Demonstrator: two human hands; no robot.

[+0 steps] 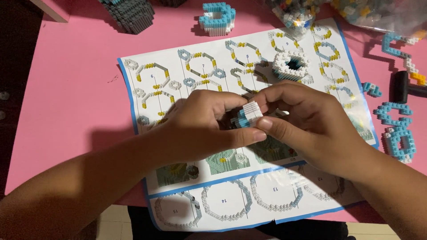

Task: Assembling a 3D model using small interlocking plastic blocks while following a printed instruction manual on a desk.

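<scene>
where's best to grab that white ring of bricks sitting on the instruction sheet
Probably the outer wall of the white brick ring, coming straight down from above with fingers on opposite sides. It lies flat on the instruction sheet with its hole facing up, and its sides look clear.

Instruction sheet (213,186): rectangular, white w/ blue border, lies flat mid-table, near edge hanging over the table's front; printed w/ ring diagrams in white, blue, yellow, plus green-teal pics lower down. Two clear plastic bags (293,11) of mixed small bricks at top right, one overlapping sheet's far edge.
</scene>
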